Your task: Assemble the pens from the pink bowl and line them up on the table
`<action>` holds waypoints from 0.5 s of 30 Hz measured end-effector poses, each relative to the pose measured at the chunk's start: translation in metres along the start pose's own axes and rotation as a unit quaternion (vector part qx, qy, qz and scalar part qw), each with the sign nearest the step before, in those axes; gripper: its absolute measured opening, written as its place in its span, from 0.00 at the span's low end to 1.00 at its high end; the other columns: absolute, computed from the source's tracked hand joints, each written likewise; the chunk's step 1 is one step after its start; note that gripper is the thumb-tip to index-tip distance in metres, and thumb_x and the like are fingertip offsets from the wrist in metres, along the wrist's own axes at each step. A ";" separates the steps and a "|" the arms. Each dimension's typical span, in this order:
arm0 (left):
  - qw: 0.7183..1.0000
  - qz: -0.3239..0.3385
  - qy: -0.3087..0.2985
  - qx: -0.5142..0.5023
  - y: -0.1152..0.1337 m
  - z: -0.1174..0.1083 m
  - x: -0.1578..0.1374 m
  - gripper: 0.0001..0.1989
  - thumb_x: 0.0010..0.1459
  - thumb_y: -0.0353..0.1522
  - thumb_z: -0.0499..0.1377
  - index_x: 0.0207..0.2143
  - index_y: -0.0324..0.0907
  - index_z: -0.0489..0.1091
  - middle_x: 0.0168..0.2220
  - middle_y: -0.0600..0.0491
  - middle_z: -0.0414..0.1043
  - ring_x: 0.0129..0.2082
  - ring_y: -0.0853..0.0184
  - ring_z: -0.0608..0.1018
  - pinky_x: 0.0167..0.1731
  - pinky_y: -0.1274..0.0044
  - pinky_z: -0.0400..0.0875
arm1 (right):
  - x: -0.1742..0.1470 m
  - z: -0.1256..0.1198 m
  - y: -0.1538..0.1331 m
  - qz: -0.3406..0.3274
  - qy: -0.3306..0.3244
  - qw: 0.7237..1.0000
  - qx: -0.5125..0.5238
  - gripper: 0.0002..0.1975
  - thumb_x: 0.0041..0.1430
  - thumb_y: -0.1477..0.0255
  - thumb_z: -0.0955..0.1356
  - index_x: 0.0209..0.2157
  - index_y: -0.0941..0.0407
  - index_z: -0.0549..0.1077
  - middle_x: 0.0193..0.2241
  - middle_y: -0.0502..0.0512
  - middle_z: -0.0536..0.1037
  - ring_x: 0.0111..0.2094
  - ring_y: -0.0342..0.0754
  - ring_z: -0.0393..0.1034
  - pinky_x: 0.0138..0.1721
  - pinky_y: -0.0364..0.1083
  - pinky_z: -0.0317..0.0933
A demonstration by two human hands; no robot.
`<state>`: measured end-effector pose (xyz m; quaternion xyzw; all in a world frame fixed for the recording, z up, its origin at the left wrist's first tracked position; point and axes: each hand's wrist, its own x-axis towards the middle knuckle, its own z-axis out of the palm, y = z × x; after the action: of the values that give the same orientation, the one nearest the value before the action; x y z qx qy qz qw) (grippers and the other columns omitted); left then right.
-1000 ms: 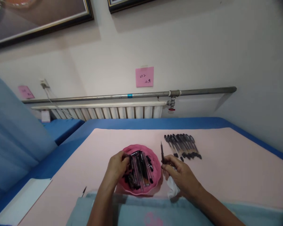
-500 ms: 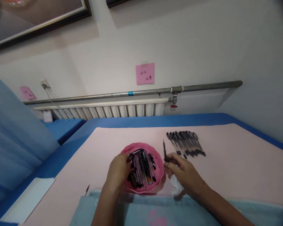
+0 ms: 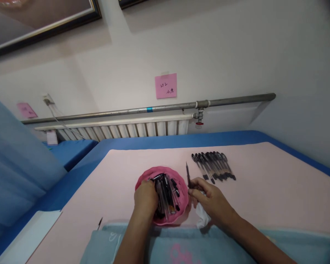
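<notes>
My right hand (image 3: 210, 198) pinches a slim dark pen (image 3: 188, 176) upright, its bare tip pointing up. A crumpled white tissue (image 3: 202, 216) hangs under the same hand. My left hand (image 3: 145, 198) reaches over the left rim into a round pink basket (image 3: 184, 200), its fingers curled down among the contents; what they grip is hidden. In the basket lie several clear pen barrels (image 3: 162, 200) and black pen caps (image 3: 175, 183). To the right, several capped black pens (image 3: 213, 165) lie side by side in a row on the pink sheet (image 3: 121, 172).
A thin dark-tipped pen piece (image 3: 100, 222) lies near the light blue cloth (image 3: 104, 244) at the front. White paper (image 3: 34, 234) rests at the left edge. Behind the blue bed edge (image 3: 159, 141) stand a radiator (image 3: 143, 129) and a pipe (image 3: 170, 107).
My left hand has moved right and deeper into the basket, covering the caps on its left side. The right hand still holds the pen upright. The view has shifted slightly.
</notes>
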<state>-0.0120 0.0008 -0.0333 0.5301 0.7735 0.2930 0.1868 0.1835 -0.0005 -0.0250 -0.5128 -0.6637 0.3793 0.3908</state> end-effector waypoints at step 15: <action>0.864 -0.044 -0.225 -0.448 0.016 -0.015 -0.010 0.13 0.36 0.28 0.65 0.26 0.40 0.64 0.21 0.59 0.68 0.19 0.73 0.70 0.19 0.81 0.65 | -0.002 0.004 -0.011 0.098 0.014 0.932 0.349 0.06 0.42 0.72 0.70 0.25 0.55 0.68 0.17 0.43 0.71 0.13 0.37 0.56 0.16 0.40 0.50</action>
<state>-0.0056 -0.0083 -0.0119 0.4060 0.5181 0.4721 0.5864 0.1762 -0.0047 -0.0166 -0.4121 -0.4304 0.6164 0.5148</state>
